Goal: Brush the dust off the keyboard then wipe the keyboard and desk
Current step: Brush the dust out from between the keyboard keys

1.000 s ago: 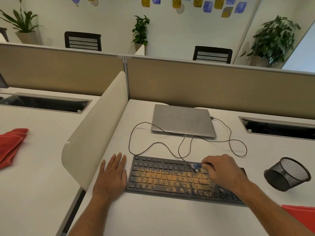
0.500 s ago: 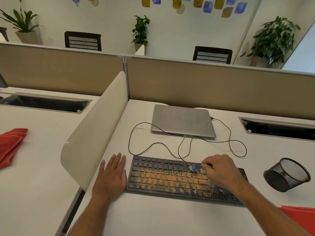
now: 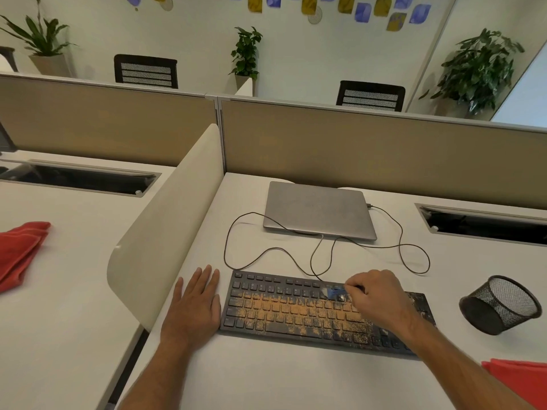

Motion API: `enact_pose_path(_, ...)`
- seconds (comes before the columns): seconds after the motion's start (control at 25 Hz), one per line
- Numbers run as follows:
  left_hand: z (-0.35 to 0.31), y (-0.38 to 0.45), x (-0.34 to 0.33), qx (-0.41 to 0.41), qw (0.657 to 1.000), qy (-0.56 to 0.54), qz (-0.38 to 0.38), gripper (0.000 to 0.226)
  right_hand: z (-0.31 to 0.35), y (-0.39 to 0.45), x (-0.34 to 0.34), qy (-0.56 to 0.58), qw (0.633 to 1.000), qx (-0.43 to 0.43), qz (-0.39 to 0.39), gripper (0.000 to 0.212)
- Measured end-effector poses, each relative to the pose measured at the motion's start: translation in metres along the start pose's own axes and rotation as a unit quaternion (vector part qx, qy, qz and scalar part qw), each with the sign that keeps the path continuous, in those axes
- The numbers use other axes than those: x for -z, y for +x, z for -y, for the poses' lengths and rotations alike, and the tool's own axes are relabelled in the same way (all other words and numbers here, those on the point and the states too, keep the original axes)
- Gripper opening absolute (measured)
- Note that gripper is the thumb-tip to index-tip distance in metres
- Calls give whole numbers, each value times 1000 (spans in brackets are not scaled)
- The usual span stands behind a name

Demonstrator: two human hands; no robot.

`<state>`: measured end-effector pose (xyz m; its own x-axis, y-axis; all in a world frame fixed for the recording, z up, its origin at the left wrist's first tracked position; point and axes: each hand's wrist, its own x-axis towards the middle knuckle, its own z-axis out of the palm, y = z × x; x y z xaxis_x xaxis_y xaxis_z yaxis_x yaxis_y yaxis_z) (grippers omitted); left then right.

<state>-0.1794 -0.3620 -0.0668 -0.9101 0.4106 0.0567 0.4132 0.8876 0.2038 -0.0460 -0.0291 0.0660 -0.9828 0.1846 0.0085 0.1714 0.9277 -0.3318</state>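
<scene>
I'm brushing: my right hand (image 3: 377,297) pinches the small brush (image 3: 334,292) on the keyboard (image 3: 296,316), left hand (image 3: 195,303) flat beside it. Next, I'd sweep the orange dust (image 3: 284,310) off the keys.

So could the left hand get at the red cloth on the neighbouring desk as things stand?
Probably not directly. The left hand lies flat on the desk beside the keyboard, and the curved white divider stands between it and the red cloth. It would have to go over or around that panel.

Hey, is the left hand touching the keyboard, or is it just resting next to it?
Cannot tell. In the head view the left hand lies flat on the desk, its edge right against the keyboard side; no gap shows, but contact isn't plain.
</scene>
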Motion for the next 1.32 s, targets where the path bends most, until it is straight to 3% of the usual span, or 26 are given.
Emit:
enact_pose_path(0.12,0,0,0,-1,1000,-8,-3,76,-1,0,10,8,1000,-3,28,24)
enact_pose_path(0.32,0,0,1,-2,1000,-3,1,76,3,1,9,121,990,-56,-41,21)
enact_pose_path(0.52,0,-1,1,0,1000,-1,0,76,2,-3,11,94,993,-67,28,23)
enact_pose_path(0.72,-1,0,3,-1,1000,1,5,77,7,-1,10,260,956,-129,-43,13)
enact_pose_path(0.92,0,-1,1,0,1000,-3,3,76,5,-3,4,164,981,-99,23,21)
enact_pose_path(1.0,0,-1,0,0,1000,-2,2,75,1,-3,8,180,978,-103,36,20)
enact_pose_path(1.16,-1,0,0,-1,1000,0,0,75,0,1,8,272,952,-135,-48,12)
enact_pose_path(1.32,0,0,-1,0,1000,-1,1,74,0,-1,1,143,988,-62,0,21)
